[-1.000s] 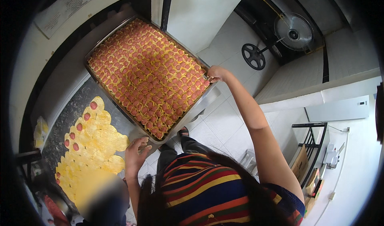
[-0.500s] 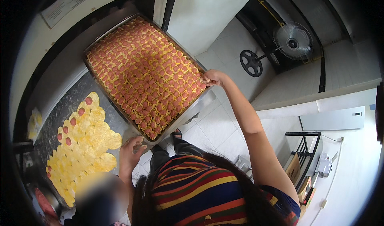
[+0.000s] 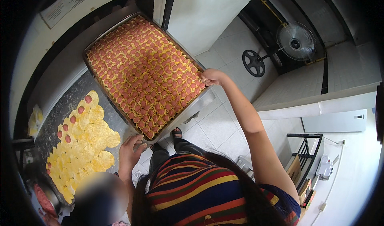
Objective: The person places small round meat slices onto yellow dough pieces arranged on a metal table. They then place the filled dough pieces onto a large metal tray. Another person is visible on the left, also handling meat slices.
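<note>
A large rectangular metal tray (image 3: 190,113) is packed with several rows of small yellow dough pieces topped with red sausage slices. My left hand (image 3: 131,150) grips its near corner from below. My right hand (image 3: 212,77) holds the right corner, arm stretched out. The tray is held level above a dark stone counter (image 3: 60,106) and the tiled floor. More flat yellow dough rounds (image 3: 86,142) lie on that counter, a few with sausage pieces on them.
Another person stands close at the lower left (image 3: 100,198). On the white tile floor are a standing fan (image 3: 296,40) and a black wheel (image 3: 253,63). A black metal rack (image 3: 308,154) stands at right. A white wall panel (image 3: 200,14) rises behind the tray.
The tray stays in both hands and has barely shifted. My right hand slid slightly lower along the tray's corner, and the view swayed a little.
</note>
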`<action>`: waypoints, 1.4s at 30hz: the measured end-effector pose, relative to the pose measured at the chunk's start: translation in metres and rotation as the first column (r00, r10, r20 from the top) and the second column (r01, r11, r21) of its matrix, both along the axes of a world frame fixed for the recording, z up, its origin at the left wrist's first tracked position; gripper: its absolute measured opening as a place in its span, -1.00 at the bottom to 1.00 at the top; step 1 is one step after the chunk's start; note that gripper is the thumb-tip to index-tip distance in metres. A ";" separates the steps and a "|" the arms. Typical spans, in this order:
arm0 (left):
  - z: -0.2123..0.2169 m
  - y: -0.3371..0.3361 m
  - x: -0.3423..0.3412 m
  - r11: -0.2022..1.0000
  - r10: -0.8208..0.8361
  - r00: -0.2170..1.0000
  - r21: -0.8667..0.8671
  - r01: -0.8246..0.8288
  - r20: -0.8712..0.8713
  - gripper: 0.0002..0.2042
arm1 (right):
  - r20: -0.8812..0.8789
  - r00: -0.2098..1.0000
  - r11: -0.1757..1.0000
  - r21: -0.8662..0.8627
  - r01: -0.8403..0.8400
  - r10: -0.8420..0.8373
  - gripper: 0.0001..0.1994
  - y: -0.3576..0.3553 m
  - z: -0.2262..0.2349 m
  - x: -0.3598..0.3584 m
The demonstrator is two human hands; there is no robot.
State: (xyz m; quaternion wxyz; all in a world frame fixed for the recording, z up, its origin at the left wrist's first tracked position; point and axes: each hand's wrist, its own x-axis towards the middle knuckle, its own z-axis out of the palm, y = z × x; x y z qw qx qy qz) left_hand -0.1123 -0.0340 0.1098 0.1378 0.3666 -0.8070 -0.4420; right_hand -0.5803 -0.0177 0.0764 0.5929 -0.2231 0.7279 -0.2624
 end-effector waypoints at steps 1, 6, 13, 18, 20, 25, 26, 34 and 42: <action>-0.001 0.000 0.000 1.000 0.000 1.000 -0.006 0.000 -0.001 -0.67 | -0.055 0.997 0.998 0.014 -0.060 0.060 -0.80 -0.004 -0.002 -0.002; -0.002 0.003 0.003 1.000 0.020 1.000 0.005 -0.020 -0.017 -0.68 | -0.609 0.044 0.334 0.373 -0.866 0.792 -0.77 -0.016 -0.042 -0.026; -0.007 0.007 0.011 1.000 0.029 0.999 0.002 -0.029 -0.031 -0.69 | -0.579 0.488 0.682 0.170 -0.711 0.653 -0.66 -0.003 0.012 0.002; -0.009 0.005 0.011 1.000 0.006 1.000 -0.006 -0.006 -0.023 -0.67 | -0.444 0.608 0.741 0.242 -0.626 0.658 -0.71 -0.005 0.006 -0.003; -0.008 0.004 0.010 1.000 0.003 1.000 -0.002 -0.003 -0.025 -0.67 | -0.331 0.796 0.862 0.205 -0.464 0.507 -0.78 -0.004 0.002 -0.004; -0.007 0.004 0.014 1.000 0.024 1.000 0.001 -0.024 0.002 -0.66 | -0.180 0.932 0.943 0.169 -0.286 0.315 -0.83 -0.010 0.012 0.008; -0.007 0.004 0.015 0.999 0.034 0.999 0.004 -0.034 0.006 -0.66 | -0.175 0.924 0.934 0.178 -0.310 0.340 -0.84 -0.013 0.012 0.009; -0.012 0.006 0.019 0.997 0.065 0.997 -0.044 -0.067 -0.045 -0.67 | -0.048 0.794 0.792 0.131 -0.596 0.605 -0.91 -0.020 -0.018 -0.032; -0.007 -0.005 0.001 0.995 -0.072 0.994 -0.063 0.077 0.078 -0.67 | -0.062 0.975 0.977 -0.018 -0.214 0.212 -0.90 0.001 -0.005 -0.015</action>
